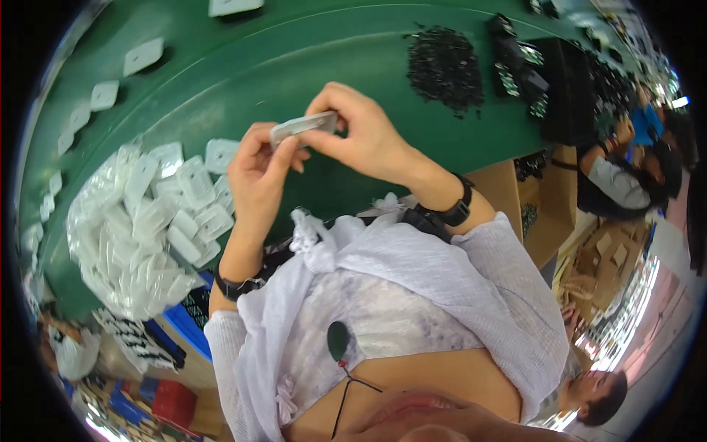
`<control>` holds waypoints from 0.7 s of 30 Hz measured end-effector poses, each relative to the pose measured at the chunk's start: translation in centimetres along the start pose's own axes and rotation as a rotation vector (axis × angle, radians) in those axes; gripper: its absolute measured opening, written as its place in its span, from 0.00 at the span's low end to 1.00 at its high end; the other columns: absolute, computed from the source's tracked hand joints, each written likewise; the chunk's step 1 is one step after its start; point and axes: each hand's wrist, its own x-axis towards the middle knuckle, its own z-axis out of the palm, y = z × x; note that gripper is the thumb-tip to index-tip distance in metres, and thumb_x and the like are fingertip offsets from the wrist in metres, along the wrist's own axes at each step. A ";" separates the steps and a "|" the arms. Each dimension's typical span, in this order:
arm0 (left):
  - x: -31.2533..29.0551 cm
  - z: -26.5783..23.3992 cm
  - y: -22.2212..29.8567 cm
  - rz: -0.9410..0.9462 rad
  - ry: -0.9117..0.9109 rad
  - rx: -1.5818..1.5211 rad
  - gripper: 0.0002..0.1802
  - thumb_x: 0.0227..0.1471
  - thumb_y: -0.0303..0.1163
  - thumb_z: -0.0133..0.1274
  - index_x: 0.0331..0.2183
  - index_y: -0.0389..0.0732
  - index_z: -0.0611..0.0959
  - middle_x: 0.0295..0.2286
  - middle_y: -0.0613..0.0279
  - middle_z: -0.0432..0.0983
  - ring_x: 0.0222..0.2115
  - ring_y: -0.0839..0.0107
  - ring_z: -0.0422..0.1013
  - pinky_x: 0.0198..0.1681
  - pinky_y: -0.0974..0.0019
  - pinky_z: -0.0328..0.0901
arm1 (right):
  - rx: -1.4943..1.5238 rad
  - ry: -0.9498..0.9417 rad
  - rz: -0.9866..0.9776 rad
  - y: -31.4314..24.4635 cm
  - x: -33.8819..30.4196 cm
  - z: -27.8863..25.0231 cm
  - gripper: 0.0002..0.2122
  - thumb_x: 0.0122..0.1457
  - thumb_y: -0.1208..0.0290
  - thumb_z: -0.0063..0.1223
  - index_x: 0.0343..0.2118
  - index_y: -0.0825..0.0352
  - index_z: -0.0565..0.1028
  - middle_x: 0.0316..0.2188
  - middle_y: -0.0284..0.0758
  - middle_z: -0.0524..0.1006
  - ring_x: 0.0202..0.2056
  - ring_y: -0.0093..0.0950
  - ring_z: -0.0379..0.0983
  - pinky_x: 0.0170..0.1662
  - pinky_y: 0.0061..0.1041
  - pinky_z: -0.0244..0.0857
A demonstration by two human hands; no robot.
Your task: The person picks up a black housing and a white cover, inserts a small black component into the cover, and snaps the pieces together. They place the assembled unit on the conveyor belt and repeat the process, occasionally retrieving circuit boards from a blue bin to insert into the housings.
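Between my two hands I hold a flat, pale plastic cover with rounded corners, tilted above the green table. My left hand pinches its left end with thumb and fingers. My right hand grips the other end, the thumb pressed on the near face and the fingers behind it. Whether a small part sits under the thumbs cannot be made out. Beside my left hand lies a heap of similar white plastic covers, partly inside a see-through plastic bag.
Small black parts lie piled at the far right of the green table. Past them stand a black box and shiny dark parts. White covers form a spaced line at the far left. Other people sit at both sides.
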 end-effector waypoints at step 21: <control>5.7 -3.2 -0.9 0.245 0.107 1.106 0.05 0.59 0.26 0.51 0.37 0.35 0.79 0.30 0.64 0.72 0.20 0.79 0.64 0.23 0.75 0.60 | -1.460 -0.026 0.436 8.4 5.7 -29.2 0.12 0.46 0.70 0.58 0.37 0.62 0.79 0.38 0.43 0.78 0.42 0.44 0.74 0.46 0.40 0.70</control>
